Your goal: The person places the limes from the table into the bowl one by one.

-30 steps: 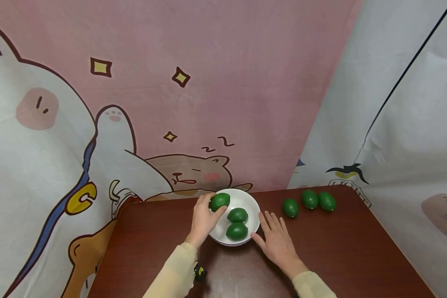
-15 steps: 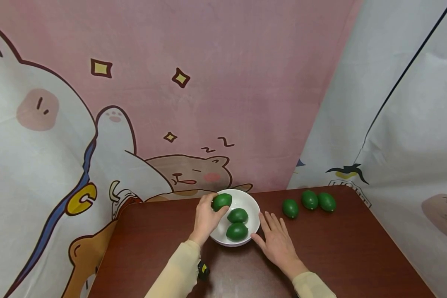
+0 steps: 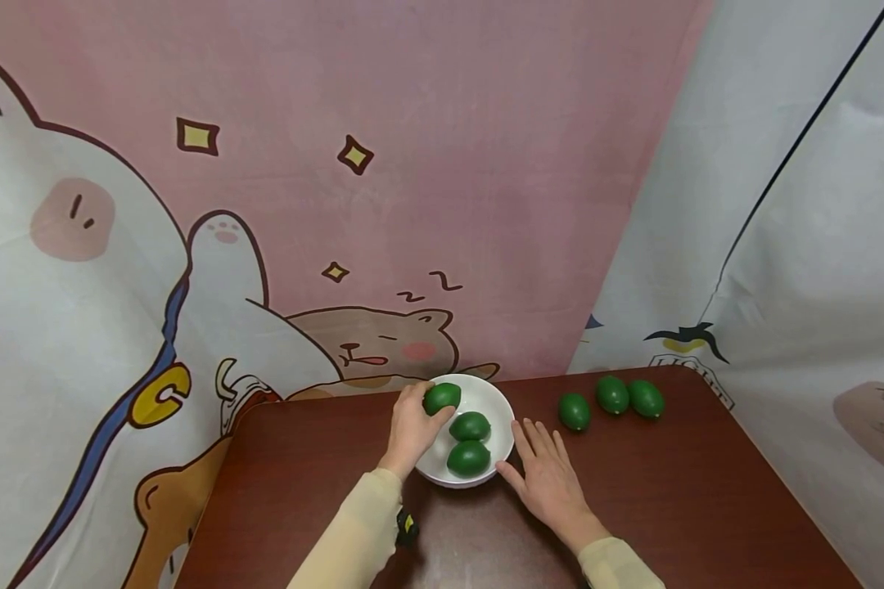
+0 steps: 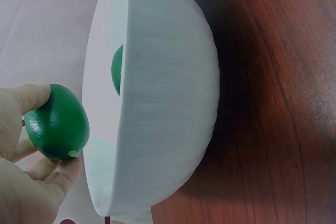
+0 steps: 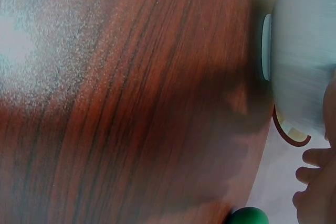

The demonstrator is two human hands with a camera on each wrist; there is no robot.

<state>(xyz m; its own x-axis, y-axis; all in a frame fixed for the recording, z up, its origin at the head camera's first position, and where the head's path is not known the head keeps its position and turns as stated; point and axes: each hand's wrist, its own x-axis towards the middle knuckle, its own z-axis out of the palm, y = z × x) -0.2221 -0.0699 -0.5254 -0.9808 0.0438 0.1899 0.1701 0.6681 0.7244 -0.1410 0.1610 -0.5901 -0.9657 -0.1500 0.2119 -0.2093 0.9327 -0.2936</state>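
Observation:
My left hand (image 3: 411, 431) pinches a green lime (image 3: 443, 397) between thumb and fingers, above the left side of a white bowl (image 3: 499, 413). The left wrist view shows this lime (image 4: 58, 121) just outside the plane of the bowl's rim, apart from the bowl wall (image 4: 168, 93). Two other limes lie inside the bowl, a rear one (image 3: 470, 426) and a front one (image 3: 468, 458). My right hand (image 3: 548, 483) is at the bowl's right side with straight, spread fingers, thumb and fingertips at the rim.
Right of the bowl, three more limes stand on the brown table (image 3: 678, 491): one nearer lime (image 3: 575, 411) and a pair, a left lime (image 3: 613, 395) and a right lime (image 3: 646, 398). A printed cloth (image 3: 486, 204) hangs behind the table.
My left hand has shifted slightly to the right with the lime, further over the bowl. The right hand, the bowl and the other limes have stayed in place.

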